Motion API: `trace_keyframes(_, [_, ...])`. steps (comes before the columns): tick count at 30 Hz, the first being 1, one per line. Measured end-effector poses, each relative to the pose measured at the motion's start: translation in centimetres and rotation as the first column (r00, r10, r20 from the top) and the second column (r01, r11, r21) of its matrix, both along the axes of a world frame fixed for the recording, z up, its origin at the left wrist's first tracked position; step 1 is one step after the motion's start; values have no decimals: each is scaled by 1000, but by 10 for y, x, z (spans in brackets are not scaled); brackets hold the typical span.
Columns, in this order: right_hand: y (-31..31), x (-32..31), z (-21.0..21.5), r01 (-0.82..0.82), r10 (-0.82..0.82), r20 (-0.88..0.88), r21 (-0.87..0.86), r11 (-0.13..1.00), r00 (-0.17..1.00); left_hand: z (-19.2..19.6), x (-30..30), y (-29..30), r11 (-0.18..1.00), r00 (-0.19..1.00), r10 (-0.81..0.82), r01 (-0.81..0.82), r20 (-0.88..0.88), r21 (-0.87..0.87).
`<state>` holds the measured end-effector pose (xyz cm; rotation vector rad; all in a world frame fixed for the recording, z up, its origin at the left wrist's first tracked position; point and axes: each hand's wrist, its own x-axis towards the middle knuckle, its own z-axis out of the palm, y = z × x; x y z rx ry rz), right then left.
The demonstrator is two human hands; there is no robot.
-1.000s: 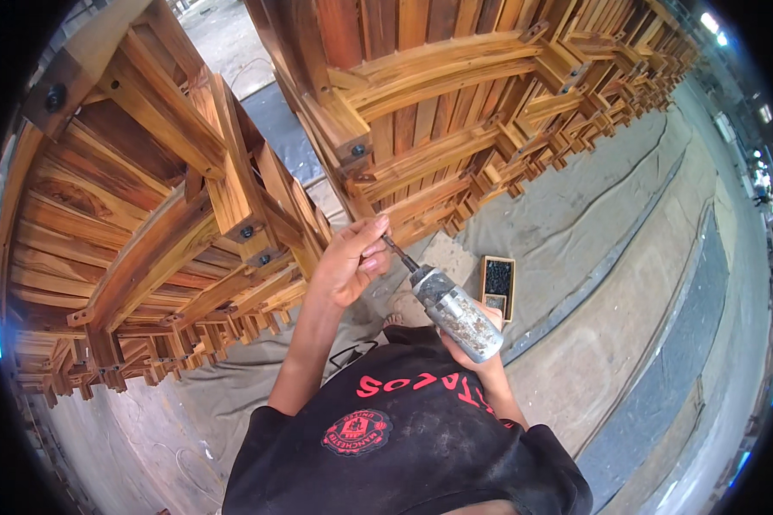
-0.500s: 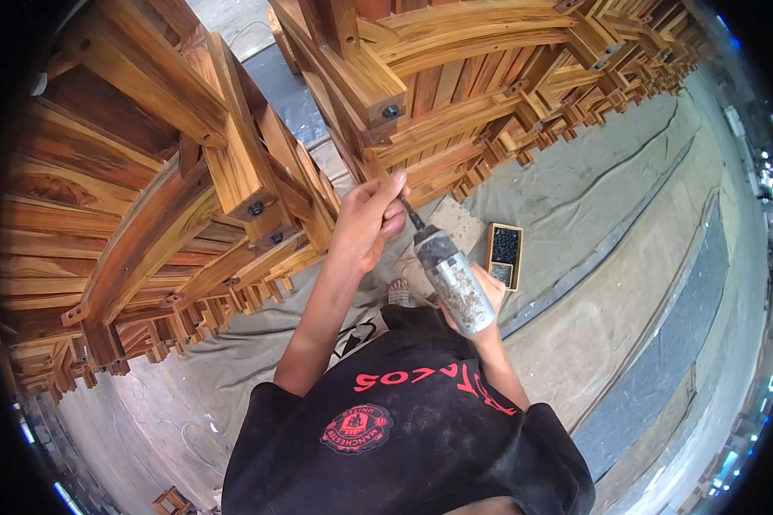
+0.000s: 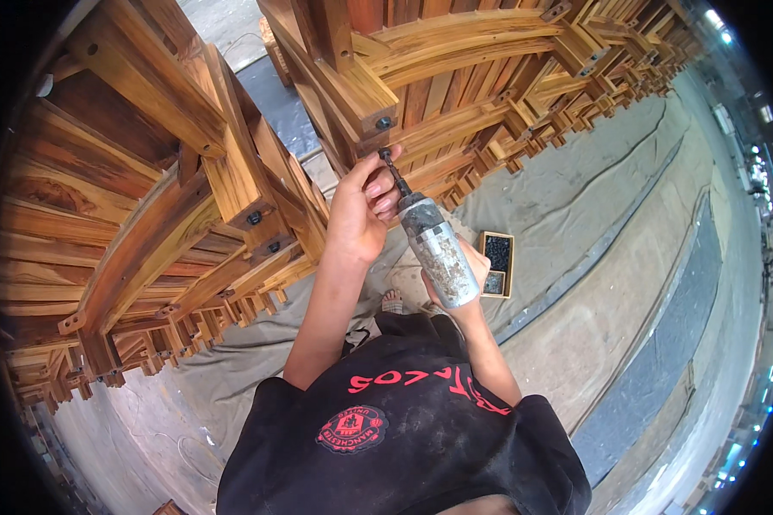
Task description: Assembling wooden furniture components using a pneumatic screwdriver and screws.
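My right hand (image 3: 469,273) is wrapped round a worn silver power screwdriver (image 3: 442,260), its bit (image 3: 398,178) tilted up and away from me. At the bit's tip sits a small dark round piece (image 3: 385,155), apparently a foot pad with its screw. My left hand (image 3: 361,206) pinches this piece between thumb and forefinger, the other fingers curled beside the bit. Just beyond is the end of a wooden leg (image 3: 361,101) with a dark foot pad (image 3: 384,123) on it. The handle under the screwdriver is mostly hidden.
Upturned slatted wooden furniture (image 3: 112,249) stands at left, with a row of more wooden furniture (image 3: 472,51) at far right. A divided wooden box (image 3: 497,264) of small dark parts and hardware lies on the floor to the right. Wrinkled cloth (image 3: 593,197) covers the floor.
The screwdriver has shifted slightly up and left, and its tip is nearer the wooden leg. My left fingers have lowered round the tip, where the dark round piece now shows.
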<state>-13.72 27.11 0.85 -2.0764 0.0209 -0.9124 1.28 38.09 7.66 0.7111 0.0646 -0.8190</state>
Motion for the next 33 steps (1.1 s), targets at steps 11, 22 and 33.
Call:
trace_keyframes(11, [-6, 5, 2, -12, 12, -19, -7, 1000, 1000, 3, -2, -3, 997, 997, 64, -66, 44, 32])
trace_keyframes(22, [3, 4, 8, -25, 28, -38, 67, 997, 999, -53, 42, 8, 805, 881, 345, -455, 324, 381])
trace_keyframes(33, [1, 3, 4, -19, 23, -34, 115, 993, 999, -50, 102, 5, 878, 877, 134, -321, 461, 355])
